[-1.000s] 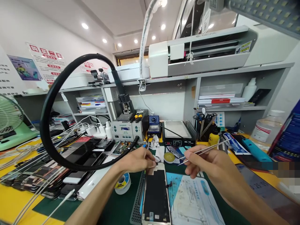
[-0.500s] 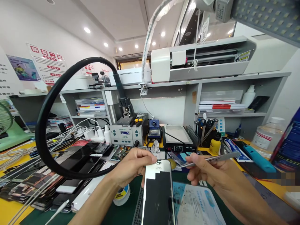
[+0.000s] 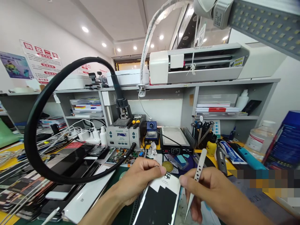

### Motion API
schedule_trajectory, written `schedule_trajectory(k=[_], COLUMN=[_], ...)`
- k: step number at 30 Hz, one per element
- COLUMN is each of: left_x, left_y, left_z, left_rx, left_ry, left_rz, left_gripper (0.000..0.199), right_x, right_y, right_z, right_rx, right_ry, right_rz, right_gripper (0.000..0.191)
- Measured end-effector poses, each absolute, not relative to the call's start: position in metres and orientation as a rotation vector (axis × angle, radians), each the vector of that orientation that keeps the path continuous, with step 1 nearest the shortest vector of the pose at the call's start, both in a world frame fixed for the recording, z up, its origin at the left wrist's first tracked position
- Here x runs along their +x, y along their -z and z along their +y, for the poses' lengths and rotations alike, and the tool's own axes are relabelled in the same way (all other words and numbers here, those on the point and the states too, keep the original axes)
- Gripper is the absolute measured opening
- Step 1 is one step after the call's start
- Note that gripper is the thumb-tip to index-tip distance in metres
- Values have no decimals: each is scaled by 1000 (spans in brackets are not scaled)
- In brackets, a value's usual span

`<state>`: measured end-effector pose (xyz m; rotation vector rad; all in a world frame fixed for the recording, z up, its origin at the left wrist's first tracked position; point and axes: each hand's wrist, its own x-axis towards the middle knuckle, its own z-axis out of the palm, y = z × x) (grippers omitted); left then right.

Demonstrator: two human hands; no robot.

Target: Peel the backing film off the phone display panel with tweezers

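Observation:
My left hand (image 3: 137,179) is closed on the top left corner of a phone screen panel (image 3: 158,204), thumb on top. The panel shows its back: a silvery plate with a large black area and a small cutout near the top. In my right hand (image 3: 208,187) are metal tweezers (image 3: 199,167) with holes along the body, their tips pointing down beside the panel. That hand's thumb is at the panel's top right corner; whether it presses there I cannot tell. The panel's lower end runs out of view.
A thick black hose (image 3: 29,134) loops in front on the left, from the hot-air station (image 3: 120,136). Phones and loose panels (image 3: 77,162) pile up at left. Behind my hands lie circuit boards (image 3: 127,155) and a heating plate (image 3: 175,139). A yellow bottle (image 3: 211,147) stands right.
The tweezers have swung from nearly level to steep, tips down. The panel has tilted, its top leaning right, and my right hand has come against its corner. The view has shifted a little.

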<state>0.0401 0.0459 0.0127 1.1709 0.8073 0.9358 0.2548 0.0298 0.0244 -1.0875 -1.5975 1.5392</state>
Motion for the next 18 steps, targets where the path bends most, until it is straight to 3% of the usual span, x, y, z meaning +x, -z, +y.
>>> schedule_trajectory(k=[10, 14, 18], left_x=[39, 42, 58], left_y=[-3, 5, 5], left_z=[56, 56, 51], left_rx=[1093, 1204, 1221], left_ry=[-1084, -1320, -1489], left_rz=[792, 834, 802], left_gripper=[36, 60, 61], right_x=[257, 258, 253], right_y=[-30, -30, -23], right_z=[38, 47, 47], right_rx=[-1048, -1030, -1017], right_ry=[-1721, -1716, -1723], right_rz=[-1164, -934, -772], right_gripper=[45, 38, 35])
